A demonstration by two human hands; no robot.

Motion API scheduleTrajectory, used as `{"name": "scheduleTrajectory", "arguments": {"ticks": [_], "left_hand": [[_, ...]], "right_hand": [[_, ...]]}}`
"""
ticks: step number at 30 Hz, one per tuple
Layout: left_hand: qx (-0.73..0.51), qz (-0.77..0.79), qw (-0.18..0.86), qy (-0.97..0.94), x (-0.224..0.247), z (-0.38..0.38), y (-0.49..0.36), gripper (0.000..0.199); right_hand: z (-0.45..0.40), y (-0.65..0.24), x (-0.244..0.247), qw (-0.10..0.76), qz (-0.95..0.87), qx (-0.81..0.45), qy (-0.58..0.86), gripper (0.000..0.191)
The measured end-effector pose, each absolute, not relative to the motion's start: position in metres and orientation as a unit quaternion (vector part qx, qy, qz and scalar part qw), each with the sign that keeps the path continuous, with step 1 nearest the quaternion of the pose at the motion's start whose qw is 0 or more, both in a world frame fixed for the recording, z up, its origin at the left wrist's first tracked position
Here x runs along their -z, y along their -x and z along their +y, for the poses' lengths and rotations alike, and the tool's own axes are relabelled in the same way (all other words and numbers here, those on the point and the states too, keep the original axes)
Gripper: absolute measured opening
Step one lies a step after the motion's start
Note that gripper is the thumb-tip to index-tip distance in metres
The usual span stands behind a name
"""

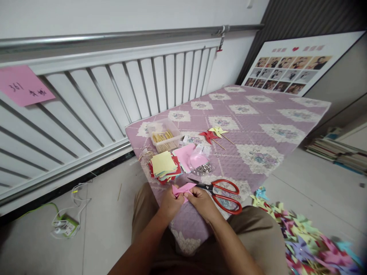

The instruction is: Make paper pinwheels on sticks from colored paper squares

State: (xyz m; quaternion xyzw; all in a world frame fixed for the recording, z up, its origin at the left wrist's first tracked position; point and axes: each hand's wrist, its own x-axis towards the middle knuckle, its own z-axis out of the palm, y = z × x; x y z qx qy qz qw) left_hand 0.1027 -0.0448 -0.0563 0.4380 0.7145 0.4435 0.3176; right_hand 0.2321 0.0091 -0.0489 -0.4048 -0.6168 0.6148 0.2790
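A folded pink paper [185, 188] is held between both hands near the table's front corner. My left hand [171, 202] pinches its left side, and my right hand [201, 201] grips the right side, thumbs close together. Just beyond my right hand lie scissors [213, 187] with red handles, their blades slightly apart. A stack of coloured paper squares [164, 164], yellow on top, sits ahead of my left hand. Beside it are pink sheets [186, 154] and a clear dish of small metal pieces [202, 166].
A clear plastic box [164, 133] holds wooden sticks. Red [208, 136] and yellow [218, 131] pinwheels rest on the patterned cloth [252, 133]. Many paper pinwheels [309, 240] lie low at the right. A radiator [114, 84] lines the wall; a power strip [69, 226] is on the floor.
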Motion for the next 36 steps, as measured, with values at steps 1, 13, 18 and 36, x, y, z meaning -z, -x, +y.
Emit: {"name": "scheduleTrajectory", "arguments": {"ticks": [1, 13, 18, 36], "left_hand": [[-0.443, 0.717, 0.313, -0.438, 0.057, -0.045, -0.103, 0.009], [-0.454, 0.699, 0.34, -0.435, 0.053, -0.046, -0.102, 0.006], [-0.447, 0.703, 0.375, -0.408, 0.05, -0.045, -0.099, 0.007], [-0.405, 0.714, 0.381, -0.426, 0.043, -0.045, -0.096, 0.007]], "right_hand": [[0.009, -0.232, 0.049, 0.279, -0.617, -0.614, 0.405, 0.023], [0.008, -0.232, 0.042, 0.29, -0.603, -0.62, 0.409, 0.024], [0.007, -0.231, 0.039, 0.286, -0.604, -0.62, 0.412, 0.021], [0.008, -0.231, 0.037, 0.284, -0.616, -0.606, 0.415, 0.018]]}}
